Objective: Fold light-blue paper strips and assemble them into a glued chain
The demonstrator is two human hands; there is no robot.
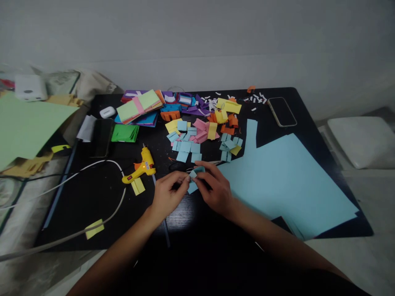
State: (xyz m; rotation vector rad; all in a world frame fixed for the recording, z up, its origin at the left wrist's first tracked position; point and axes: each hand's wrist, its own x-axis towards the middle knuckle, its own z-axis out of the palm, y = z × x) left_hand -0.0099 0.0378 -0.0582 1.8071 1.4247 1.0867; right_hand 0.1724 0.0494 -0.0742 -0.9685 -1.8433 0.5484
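Between my two hands, near the table's middle, is a small light blue piece of paper (pixel 197 171), bent or folded. My left hand (pixel 170 190) pinches its left side with thumb and forefinger. Curled around its right side are the fingers of my right hand (pixel 215 187). Another light blue paper piece (pixel 192 188) shows just below the fingertips. Beyond my hands lie several light blue folded pieces (pixel 185 147). Left of my left hand rests a yellow glue gun (pixel 140 167) with a glue stick at its rear, beside a yellow paper piece (pixel 138 187).
Large light blue sheets (pixel 277 176) cover the table's right side, below a phone (pixel 282 112). Along the back lie stacked coloured papers (pixel 140 107), pink pieces (pixel 200 130) and white scraps (pixel 212 102). A white cable (pixel 119 205) loops across the left, near green papers (pixel 125 133).
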